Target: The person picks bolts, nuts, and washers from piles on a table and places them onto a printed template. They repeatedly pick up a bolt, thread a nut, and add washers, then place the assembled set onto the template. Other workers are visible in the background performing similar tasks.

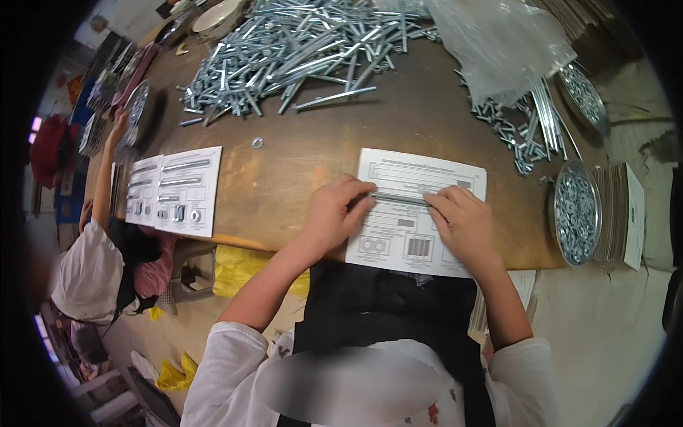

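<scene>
a slim metal rod [400,198] is grasped at both ends: its left end is pinched between the thumb and fingers of the left hand [333,213], and its right end is held under the fingertips of the right hand [464,222]. the rod is thus set directly between the two hands, its long axis run from left to right, roughly along the printed lines of the white sheet [397,238] beneath; it is reached equally by both hands, neither being nearer. whether it is laid flat on the sheet or kept slightly above it cannot quite be told, as the ends are covered by fingers. the sheet is placed at the near edge of the brown table [299,171]. farther left, a single small metal ring [257,143] is left on the wood, and beyond it a large heap of bolts [284,57] is spread. to the right, a round metal bowl [557,213] is filled with small parts, and shorter bolts [526,139] are scattered near a clear plastic bag [498,50]
</scene>
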### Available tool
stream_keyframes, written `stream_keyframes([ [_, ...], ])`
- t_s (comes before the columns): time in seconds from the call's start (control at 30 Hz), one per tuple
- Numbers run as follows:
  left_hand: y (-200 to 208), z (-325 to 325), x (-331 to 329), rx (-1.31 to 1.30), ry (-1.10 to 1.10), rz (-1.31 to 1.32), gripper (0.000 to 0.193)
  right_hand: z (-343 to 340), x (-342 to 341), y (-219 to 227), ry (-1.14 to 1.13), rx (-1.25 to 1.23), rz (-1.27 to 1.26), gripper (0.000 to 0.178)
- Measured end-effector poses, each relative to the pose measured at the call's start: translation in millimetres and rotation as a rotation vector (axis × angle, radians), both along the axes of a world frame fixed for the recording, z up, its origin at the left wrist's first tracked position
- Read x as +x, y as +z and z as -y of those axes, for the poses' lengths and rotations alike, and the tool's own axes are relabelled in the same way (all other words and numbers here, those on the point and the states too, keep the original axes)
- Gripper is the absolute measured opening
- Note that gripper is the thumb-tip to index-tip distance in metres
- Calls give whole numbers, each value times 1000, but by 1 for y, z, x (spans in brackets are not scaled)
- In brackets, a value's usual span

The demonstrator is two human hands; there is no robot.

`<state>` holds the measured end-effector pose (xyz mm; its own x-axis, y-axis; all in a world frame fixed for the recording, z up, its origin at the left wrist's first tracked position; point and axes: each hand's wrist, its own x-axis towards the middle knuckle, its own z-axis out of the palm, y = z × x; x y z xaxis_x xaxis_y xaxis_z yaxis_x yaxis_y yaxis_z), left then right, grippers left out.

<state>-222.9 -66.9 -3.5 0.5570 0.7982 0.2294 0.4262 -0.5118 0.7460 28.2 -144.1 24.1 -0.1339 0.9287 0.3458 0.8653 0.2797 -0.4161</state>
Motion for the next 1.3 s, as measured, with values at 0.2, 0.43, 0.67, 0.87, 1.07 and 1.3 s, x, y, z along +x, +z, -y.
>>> stream_keyframes([
  [0.2,-3,2,-4,-165,68,85,27,18,31,2,-231,-257,-292,28],
  [0.43,-7,-6,-2,27,-27,35,29,21,45,-14,-138,-114,-288,26],
  [0.67,-20,-1,-9,-371,201,331,19,-78,162,13,-779,-6,273,25],
  [0.87,-25,-3,-9,-338,184,381,17,-143,229,-1,-1004,-316,327,26],
  [1.07,-21,2,-13,-365,224,396,19,-154,243,-5,-842,-323,585,16],
  [1.3,-10,-6,-4,-534,200,380,25,-61,209,38,-730,146,-270,20],
])
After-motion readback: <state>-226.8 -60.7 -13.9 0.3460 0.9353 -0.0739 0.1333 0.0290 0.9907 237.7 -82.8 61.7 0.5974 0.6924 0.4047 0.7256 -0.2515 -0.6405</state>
